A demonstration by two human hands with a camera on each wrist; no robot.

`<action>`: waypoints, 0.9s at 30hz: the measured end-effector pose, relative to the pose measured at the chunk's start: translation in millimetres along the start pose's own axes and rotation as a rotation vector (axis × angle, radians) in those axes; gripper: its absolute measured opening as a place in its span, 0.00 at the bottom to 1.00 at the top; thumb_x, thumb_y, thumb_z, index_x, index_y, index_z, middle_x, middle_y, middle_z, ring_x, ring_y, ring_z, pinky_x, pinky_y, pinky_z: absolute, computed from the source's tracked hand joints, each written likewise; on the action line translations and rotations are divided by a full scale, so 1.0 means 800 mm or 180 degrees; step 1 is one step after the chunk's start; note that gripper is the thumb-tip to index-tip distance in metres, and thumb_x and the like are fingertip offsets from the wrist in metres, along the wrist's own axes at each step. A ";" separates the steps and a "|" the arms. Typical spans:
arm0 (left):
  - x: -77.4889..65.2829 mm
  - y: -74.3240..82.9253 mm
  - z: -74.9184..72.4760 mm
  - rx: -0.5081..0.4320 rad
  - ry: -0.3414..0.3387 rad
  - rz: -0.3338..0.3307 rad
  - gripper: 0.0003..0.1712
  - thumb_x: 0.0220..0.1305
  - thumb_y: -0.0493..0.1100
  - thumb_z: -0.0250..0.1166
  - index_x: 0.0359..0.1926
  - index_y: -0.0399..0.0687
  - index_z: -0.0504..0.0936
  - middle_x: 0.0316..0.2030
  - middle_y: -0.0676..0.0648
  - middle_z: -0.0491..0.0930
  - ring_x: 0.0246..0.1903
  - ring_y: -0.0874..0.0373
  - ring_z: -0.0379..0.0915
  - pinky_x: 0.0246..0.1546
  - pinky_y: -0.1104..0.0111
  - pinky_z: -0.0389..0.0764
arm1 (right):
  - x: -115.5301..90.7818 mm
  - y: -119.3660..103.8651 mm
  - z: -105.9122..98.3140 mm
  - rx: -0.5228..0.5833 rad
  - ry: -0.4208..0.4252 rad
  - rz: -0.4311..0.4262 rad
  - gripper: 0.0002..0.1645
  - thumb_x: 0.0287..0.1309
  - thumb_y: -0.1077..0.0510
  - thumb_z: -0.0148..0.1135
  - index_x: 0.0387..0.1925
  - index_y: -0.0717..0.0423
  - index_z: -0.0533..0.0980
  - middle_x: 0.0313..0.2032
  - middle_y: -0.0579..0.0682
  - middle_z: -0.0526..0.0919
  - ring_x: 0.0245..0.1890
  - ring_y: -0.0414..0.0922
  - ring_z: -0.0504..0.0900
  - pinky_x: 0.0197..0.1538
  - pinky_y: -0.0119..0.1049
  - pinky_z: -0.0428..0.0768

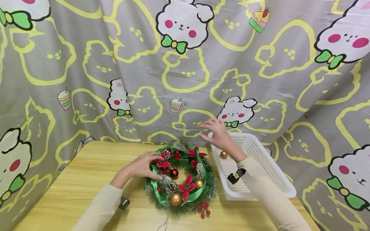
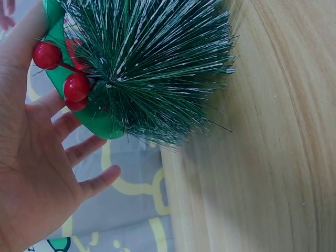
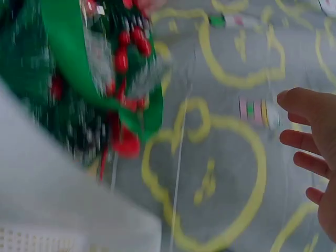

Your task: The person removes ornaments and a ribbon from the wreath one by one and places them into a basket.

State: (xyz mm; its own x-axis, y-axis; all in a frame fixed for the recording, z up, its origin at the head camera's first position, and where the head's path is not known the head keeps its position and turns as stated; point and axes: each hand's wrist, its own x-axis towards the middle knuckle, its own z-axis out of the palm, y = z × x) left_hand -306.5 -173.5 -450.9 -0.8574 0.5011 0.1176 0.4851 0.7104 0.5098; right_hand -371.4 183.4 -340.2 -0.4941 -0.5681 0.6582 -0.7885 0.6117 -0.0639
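A Christmas wreath (image 1: 187, 187) of green pine needles lies on the table, dressed with red poinsettias, berries, pinecones, gold balls and a green ribbon (image 1: 198, 194). My left hand (image 1: 143, 166) rests at its left side, thumb and fingers spread. In the left wrist view this hand (image 2: 44, 157) touches the ribbon edge beside red berries (image 2: 77, 86); some fingertips are hidden behind the ribbon. Raised over the far left corner of the white basket (image 1: 278, 173), my right hand (image 1: 221, 136) holds nothing. Its fingers (image 3: 310, 139) are apart and lightly bent in the right wrist view.
One gold ball (image 1: 224, 154) lies inside the basket, right of the wreath. A sprig of red berries (image 1: 204, 208) sticks out at the wreath's lower right. Thin twine (image 1: 165, 223) trails toward the table's near edge. A patterned curtain (image 1: 190, 73) hangs behind the table.
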 end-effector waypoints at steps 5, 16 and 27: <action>0.000 0.000 0.000 0.0033 0.0005 0.0035 0.48 0.47 0.69 0.78 0.66 0.55 0.78 0.72 0.39 0.67 0.72 0.37 0.59 0.65 0.32 0.64 | 0.011 -0.049 0.015 0.0032 -0.0210 -0.0677 0.19 0.53 0.52 0.78 0.47 0.50 0.87 0.45 0.50 0.88 0.52 0.51 0.79 0.60 0.57 0.71; 0.001 0.000 0.001 0.0065 0.0018 0.0077 0.48 0.48 0.70 0.77 0.66 0.52 0.78 0.71 0.40 0.69 0.71 0.37 0.61 0.65 0.35 0.67 | -0.014 -0.123 0.035 0.0082 -0.0598 -0.1776 0.19 0.55 0.43 0.76 0.47 0.43 0.86 0.42 0.40 0.86 0.50 0.43 0.78 0.57 0.45 0.73; 0.002 -0.002 0.001 0.0063 0.0000 0.0014 0.47 0.48 0.70 0.77 0.66 0.57 0.78 0.72 0.40 0.67 0.72 0.36 0.59 0.65 0.34 0.67 | -0.045 -0.155 0.032 0.0132 -0.1155 -0.1910 0.22 0.57 0.37 0.73 0.49 0.42 0.86 0.42 0.38 0.85 0.50 0.40 0.77 0.58 0.42 0.73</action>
State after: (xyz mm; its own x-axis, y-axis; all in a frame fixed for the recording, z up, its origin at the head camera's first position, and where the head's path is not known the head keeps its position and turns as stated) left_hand -308.7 -173.2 -452.4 -0.8553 0.5041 0.1199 0.4922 0.7179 0.4923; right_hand -265.1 113.8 -375.4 -0.0545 -0.9533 0.2971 -0.9730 0.1175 0.1988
